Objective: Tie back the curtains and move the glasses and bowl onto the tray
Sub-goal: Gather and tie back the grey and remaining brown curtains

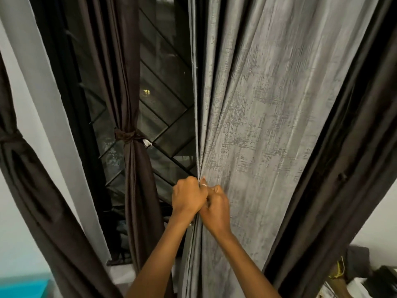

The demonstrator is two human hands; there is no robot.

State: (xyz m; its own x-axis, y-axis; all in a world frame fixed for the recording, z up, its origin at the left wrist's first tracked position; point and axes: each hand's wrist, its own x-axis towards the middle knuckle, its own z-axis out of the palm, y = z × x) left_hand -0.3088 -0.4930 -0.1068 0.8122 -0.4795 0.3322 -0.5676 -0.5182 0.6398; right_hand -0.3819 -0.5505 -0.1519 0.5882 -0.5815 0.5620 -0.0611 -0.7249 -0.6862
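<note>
Gripping the grey curtain (257, 125) at its gathered edge, the left hand (189, 197) and right hand (216, 208) are both clenching tightly, touching each other.

A pale window sill (122, 275) runs along the foot of the window. The dark window frame (117, 262) stands on it, and the lower end of the tied brown curtain (139, 201) hangs down in front of it; whether the cloth touches the sill cannot be told. At the lower left corner lies a flat teal surface (21, 287), cut off by the edge. At the lower right a heap rests on a hidden support: a dark bag-like thing (358, 258), a yellow cord (339, 273), a brown box (336, 286) and a white thing (361, 287).
</note>
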